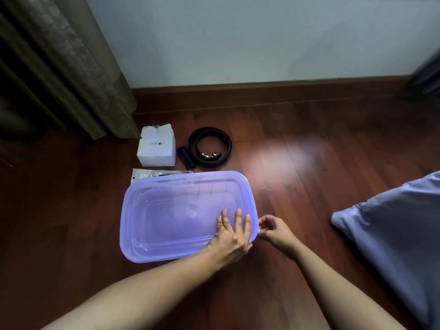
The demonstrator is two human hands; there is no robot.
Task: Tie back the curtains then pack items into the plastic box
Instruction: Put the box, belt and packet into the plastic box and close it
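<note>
Purple box (166,210): left hand (232,236) flat, right hand (273,231) pinching.

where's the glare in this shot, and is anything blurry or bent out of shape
Head view: a soft glare patch lies on the wooden floor right of the coiled belt; the dark object at the upper right edge is smeared by blur; the baseboard bows from wide-angle distortion; the curtain sits in deep shade; the plastic box, left hand and right hand look sharp.
</note>
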